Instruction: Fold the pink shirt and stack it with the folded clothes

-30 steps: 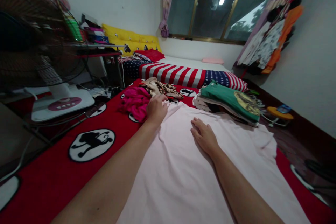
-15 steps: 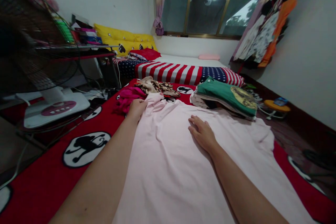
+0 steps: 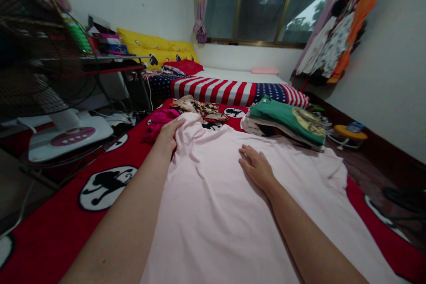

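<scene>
A pale pink T-shirt [image 3: 213, 204] lies spread out over a red blanket [image 3: 60, 239] printed with black-and-white figures. At the shirt's far left, my left hand [image 3: 169, 134] is closed on the bunched fabric of its edge. My right hand [image 3: 258, 167] rests palm down on the middle of the shirt, its fingers stretched out. Beyond the shirt on the right sits a folded stack of clothes with a green T-shirt [image 3: 286, 117] on top. Crumpled magenta cloth [image 3: 159, 125] and a brown patterned garment [image 3: 203, 108] lie just past my left hand.
A fan on a white base [image 3: 71, 135] stands close on the left, beside a cluttered desk [image 3: 115, 67]. Behind is a bed with a striped flag-pattern cover [image 3: 213, 91]. Clothes [image 3: 339, 49] hang at the right wall, above a small orange stool [image 3: 349, 132].
My left hand has shifted slightly left and away from me, drawing the shirt's far-left edge with it and creasing the cloth. My right hand has stayed in place.
</scene>
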Tool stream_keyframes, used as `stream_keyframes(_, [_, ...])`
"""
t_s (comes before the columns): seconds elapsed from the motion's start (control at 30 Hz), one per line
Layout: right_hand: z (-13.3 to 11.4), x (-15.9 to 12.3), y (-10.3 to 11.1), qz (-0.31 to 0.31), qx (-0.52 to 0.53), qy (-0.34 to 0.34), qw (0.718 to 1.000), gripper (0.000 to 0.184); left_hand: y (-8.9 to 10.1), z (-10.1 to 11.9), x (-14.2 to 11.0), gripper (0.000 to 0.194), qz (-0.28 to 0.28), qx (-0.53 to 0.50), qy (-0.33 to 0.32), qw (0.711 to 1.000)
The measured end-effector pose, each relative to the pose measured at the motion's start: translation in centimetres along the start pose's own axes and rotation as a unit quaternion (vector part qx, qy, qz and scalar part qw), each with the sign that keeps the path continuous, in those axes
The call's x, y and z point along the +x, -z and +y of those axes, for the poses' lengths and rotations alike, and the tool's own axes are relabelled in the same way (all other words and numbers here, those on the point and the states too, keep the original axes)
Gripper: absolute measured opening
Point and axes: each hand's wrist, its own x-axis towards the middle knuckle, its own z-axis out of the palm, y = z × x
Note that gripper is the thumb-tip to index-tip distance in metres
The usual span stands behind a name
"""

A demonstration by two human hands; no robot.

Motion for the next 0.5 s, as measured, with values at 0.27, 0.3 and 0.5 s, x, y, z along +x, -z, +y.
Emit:
stream_keyframes(0.27, [-0.1,0.0,0.1,0.002,0.011,-0.002,1.000,0.034,-0.2,0.0,0.9,0.011,0.116,0.009,-0.164,0.980])
stream_keyframes(0.3, [-0.1,0.0,0.1,0.003,0.012,-0.002,1.000,0.034,0.0,0.1,1.1,0.012,0.122,-0.005,-0.152,0.981])
stream_keyframes(0.5, [-0.1,0.0,0.2,-0.001,0.013,-0.008,1.000,0.034,0.9,1.1,1.7,0.027,0.098,-0.076,-0.092,0.988])
